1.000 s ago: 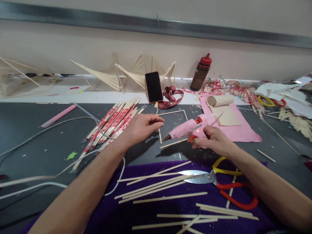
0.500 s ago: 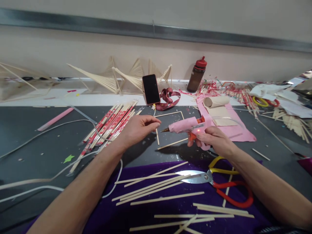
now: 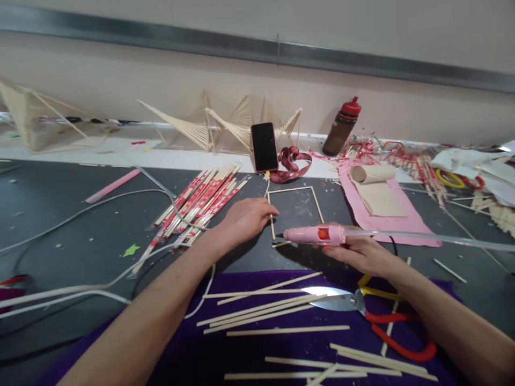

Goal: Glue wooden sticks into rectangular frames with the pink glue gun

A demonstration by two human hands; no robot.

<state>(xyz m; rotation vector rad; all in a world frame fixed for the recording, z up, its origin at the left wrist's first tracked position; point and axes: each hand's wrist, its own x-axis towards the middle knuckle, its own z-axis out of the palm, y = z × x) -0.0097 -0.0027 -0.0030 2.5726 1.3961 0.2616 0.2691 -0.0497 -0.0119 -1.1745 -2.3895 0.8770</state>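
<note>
Thin wooden sticks form a square frame (image 3: 292, 189) flat on the grey table. At its left side my left hand (image 3: 253, 217) is closed, fingertips on the left stick (image 3: 272, 228). My right hand (image 3: 358, 252) grips a pink hot glue gun (image 3: 308, 235), held low over the frame. The gun's nozzle is at the lower end of the left stick, near the frame's front left corner. A clear glue stick (image 3: 402, 236) juts from the back of the gun. The gun and my right hand hide much of the frame's front stick.
Loose sticks (image 3: 287, 331) and large scissors (image 3: 341, 301) with red and yellow handles lie on purple cloth (image 3: 189, 354). Wrapped chopsticks (image 3: 197, 203) and white cables (image 3: 153, 254) are on the left. Behind stand a phone (image 3: 264, 147), a bottle (image 3: 341, 128) and stick structures (image 3: 229, 126).
My right hand has lowered the glue gun and turned it, bringing the nozzle to the frame's front left corner. My left hand has come down onto the left stick. The view has shifted left.
</note>
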